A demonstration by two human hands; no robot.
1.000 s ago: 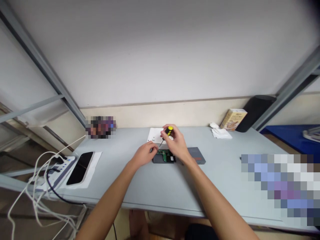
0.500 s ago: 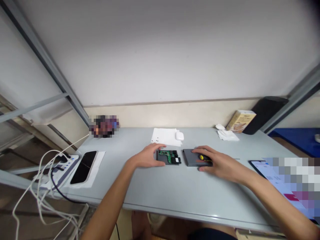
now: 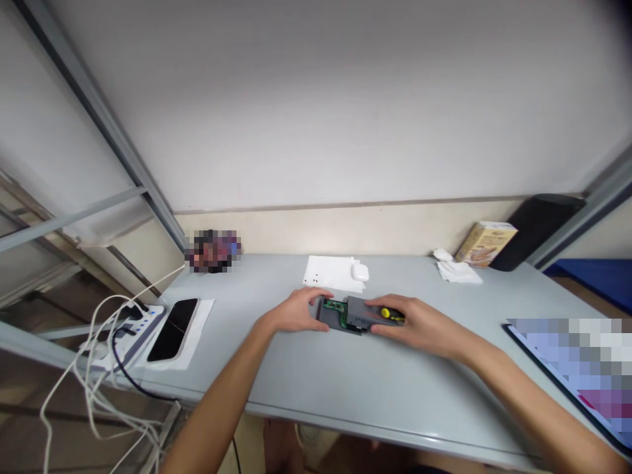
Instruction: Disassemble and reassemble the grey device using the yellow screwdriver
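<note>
My left hand [image 3: 297, 311] grips the left end of a dark grey base tray [image 3: 332, 319], thumb at the near edge and fingers at the far one. A green circuit board [image 3: 335, 306] lies in this tray. My right hand [image 3: 419, 322] holds a grey casing cover [image 3: 360, 307] by its long sides. The cover sits over the right part of the board, slightly tilted; whether it touches the tray I cannot tell. A screwdriver [image 3: 386, 313] with a yellow end is tucked in the right palm, partly hidden by the fingers.
Behind the hands lie white paper [image 3: 326, 271] with tiny dark screws and a white earbud case [image 3: 360, 272]. A phone [image 3: 174, 330] and a power strip [image 3: 131, 336] with cables are at left. A tablet [image 3: 567, 382], tissues [image 3: 459, 271] and a box [image 3: 486, 243] are at right.
My right hand has brought the cover left, from beside the tray to over the board's right part. The left hand keeps its place on the tray. The view has shifted slightly.
</note>
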